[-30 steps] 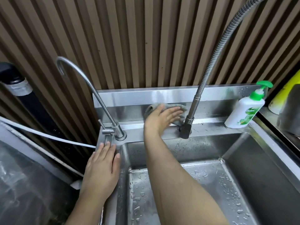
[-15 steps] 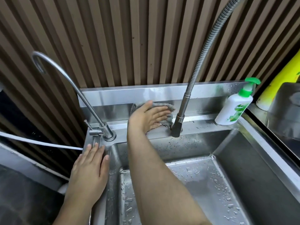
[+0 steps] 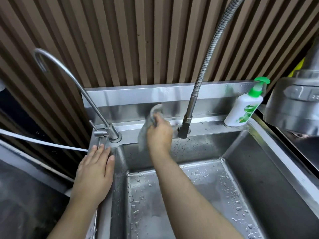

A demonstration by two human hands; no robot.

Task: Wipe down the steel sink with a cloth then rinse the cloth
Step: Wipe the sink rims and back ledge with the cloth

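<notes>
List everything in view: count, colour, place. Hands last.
Stainless steel sink: one, silver, centre, droplets inside.
Grey cloth: one, grey, at the sink's back ledge.
Thin curved steel tap: one, silver, sink's back-left corner.
Coiled steel hose tap: one, silver, right of the cloth.
White soap bottle with green pump: one, sink's back-right corner.
White cord: one, left of the sink.
Brown slatted wall: one, behind the sink.
Grey metal vessel: one, far right.
Left hand: one, flat on the sink's left rim.
Right hand: one, gripping the cloth.

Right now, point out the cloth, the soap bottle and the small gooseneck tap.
cloth [image 3: 143,134], head view, on its hanging grey flap.
soap bottle [image 3: 238,109], head view, on its white body.
gooseneck tap [image 3: 114,134], head view, on its steel base.
</notes>
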